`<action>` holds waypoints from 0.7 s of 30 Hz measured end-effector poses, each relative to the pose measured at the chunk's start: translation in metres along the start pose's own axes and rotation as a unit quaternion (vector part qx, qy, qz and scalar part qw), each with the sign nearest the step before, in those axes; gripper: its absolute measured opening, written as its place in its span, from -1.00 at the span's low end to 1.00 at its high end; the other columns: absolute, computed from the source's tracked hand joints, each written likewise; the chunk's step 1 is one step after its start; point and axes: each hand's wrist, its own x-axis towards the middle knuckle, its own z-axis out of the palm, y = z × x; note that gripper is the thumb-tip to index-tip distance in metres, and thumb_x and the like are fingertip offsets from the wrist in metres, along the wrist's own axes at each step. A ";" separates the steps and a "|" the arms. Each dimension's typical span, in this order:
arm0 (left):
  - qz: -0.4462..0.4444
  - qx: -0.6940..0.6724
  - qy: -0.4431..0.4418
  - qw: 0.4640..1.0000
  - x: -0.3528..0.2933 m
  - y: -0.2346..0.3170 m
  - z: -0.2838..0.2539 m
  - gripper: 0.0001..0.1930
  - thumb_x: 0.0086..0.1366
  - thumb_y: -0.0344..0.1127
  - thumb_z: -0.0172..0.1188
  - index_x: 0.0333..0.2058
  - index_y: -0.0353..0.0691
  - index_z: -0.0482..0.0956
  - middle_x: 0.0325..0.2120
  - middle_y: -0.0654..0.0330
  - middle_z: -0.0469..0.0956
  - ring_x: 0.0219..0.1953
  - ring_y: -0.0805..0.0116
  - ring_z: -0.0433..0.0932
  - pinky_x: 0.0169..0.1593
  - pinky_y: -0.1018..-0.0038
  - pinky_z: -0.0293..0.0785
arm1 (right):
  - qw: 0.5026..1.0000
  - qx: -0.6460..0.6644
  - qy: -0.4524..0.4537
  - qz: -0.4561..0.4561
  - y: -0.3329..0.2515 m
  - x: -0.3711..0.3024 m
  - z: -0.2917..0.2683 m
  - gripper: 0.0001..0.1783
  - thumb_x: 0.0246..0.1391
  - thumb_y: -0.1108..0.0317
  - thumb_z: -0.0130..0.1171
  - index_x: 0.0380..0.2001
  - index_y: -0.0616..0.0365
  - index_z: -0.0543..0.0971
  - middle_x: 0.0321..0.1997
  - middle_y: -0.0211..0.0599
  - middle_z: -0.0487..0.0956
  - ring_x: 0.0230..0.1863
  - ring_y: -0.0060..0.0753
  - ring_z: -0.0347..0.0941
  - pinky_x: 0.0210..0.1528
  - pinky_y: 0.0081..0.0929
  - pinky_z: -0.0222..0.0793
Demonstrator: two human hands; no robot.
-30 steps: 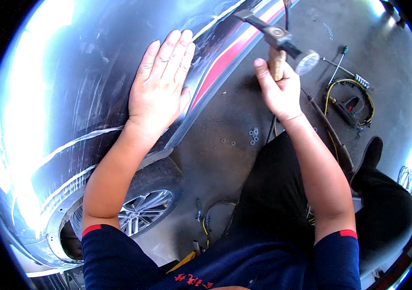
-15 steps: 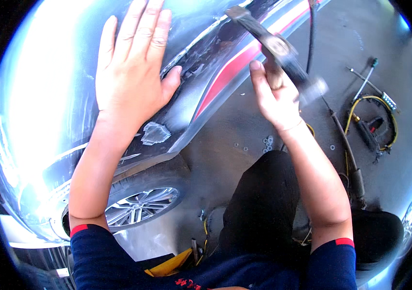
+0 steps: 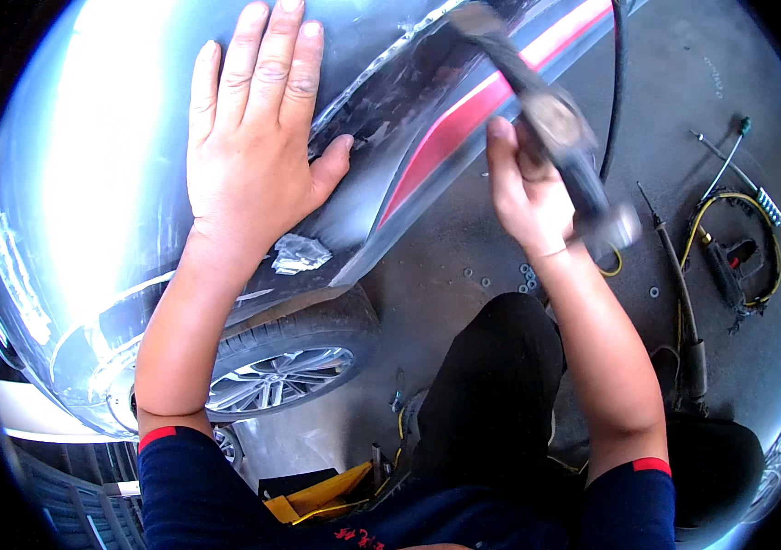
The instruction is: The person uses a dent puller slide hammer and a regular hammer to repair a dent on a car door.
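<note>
My left hand [image 3: 253, 137] lies flat on the dark car body panel [image 3: 157, 183], fingers stretched out and thumb apart. My right hand [image 3: 534, 197] grips a hammer [image 3: 555, 124] by its handle, just right of the panel's lower edge; the hammer's long dark head is blurred by motion. Between the hands, the panel carries a scuffed dark strip and a red stripe [image 3: 445, 137]. A bare silvery patch [image 3: 300, 254] shows below my left hand, above the wheel arch. The hammer's far end overlaps the panel in view; whether it touches, I cannot tell.
A car wheel [image 3: 285, 380] stands below the panel. On the floor at right lie a coiled yellow cable with a dark tool [image 3: 725, 266], rods [image 3: 725, 156] and a thick cable [image 3: 674, 284]. Several small washers [image 3: 528, 277] lie near my knee [image 3: 509, 357]. A yellow object [image 3: 326, 495] is at the bottom.
The hammer in my right hand has shifted slightly right and down in the view. My left hand stays flat on the panel. The whole view has shifted a little.
</note>
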 end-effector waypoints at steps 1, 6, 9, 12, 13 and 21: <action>0.001 0.003 0.005 1.000 0.001 0.001 0.000 -0.04 0.04 0.00 0.33 0.38 -0.23 0.14 0.44 0.08 0.03 0.49 0.12 -0.07 0.48 0.10 -0.17 | 0.997 -0.064 -0.041 -0.015 0.003 0.003 -0.003 -0.87 -0.12 0.54 0.23 -0.41 0.18 0.56 -0.48 -0.19 0.55 -0.47 -0.08 0.55 -0.31 -0.44 0.50; -0.001 0.004 -0.007 1.000 -0.001 0.001 0.000 -0.05 0.05 -0.01 0.33 0.37 -0.24 0.15 0.44 0.07 0.03 0.49 0.09 -0.07 0.48 0.10 -0.17 | 0.999 -0.042 -0.026 0.010 -0.003 -0.001 -0.004 -0.84 -0.19 0.47 0.31 -0.44 0.14 0.58 -0.51 -0.20 0.54 -0.49 -0.15 0.55 -0.32 -0.39 0.50; 0.001 0.004 -0.004 1.000 0.000 0.001 0.001 -0.05 0.05 -0.01 0.32 0.37 -0.25 0.16 0.44 0.06 0.03 0.49 0.08 -0.06 0.48 0.11 -0.17 | 0.994 -0.088 -0.069 0.000 -0.006 0.006 -0.003 -0.76 0.23 0.34 0.20 -0.51 0.17 0.52 -0.62 -0.36 0.47 -0.55 -0.39 0.44 -0.43 -0.33 0.29; 0.004 0.005 0.001 1.000 -0.002 0.000 0.002 -0.06 0.05 0.00 0.32 0.37 -0.25 0.16 0.44 0.04 0.04 0.49 0.07 -0.06 0.48 0.11 -0.17 | 0.993 -0.053 -0.077 0.072 -0.003 0.000 0.003 -0.73 0.25 0.30 0.20 -0.52 0.16 0.51 -0.63 -0.35 0.45 -0.53 -0.39 0.44 -0.40 -0.35 0.31; 0.007 0.004 0.005 1.000 -0.003 -0.001 0.002 -0.05 0.05 0.00 0.32 0.37 -0.26 0.17 0.43 0.04 0.04 0.49 0.07 -0.05 0.48 0.11 -0.17 | 0.997 -0.029 -0.046 0.060 -0.001 -0.003 0.005 -0.82 0.04 0.33 0.30 -0.51 0.14 0.51 -0.60 -0.31 0.47 -0.54 -0.35 0.46 -0.39 -0.39 0.38; 0.003 0.000 0.004 1.000 0.000 0.003 0.001 -0.06 0.03 -0.02 0.33 0.35 -0.27 0.18 0.43 0.03 0.05 0.48 0.05 -0.03 0.47 0.09 -0.15 | 0.993 -0.091 -0.071 0.031 -0.007 0.004 0.001 -0.81 0.00 0.31 0.31 -0.38 0.15 0.55 -0.50 -0.20 0.55 -0.44 -0.21 0.53 -0.32 -0.35 0.45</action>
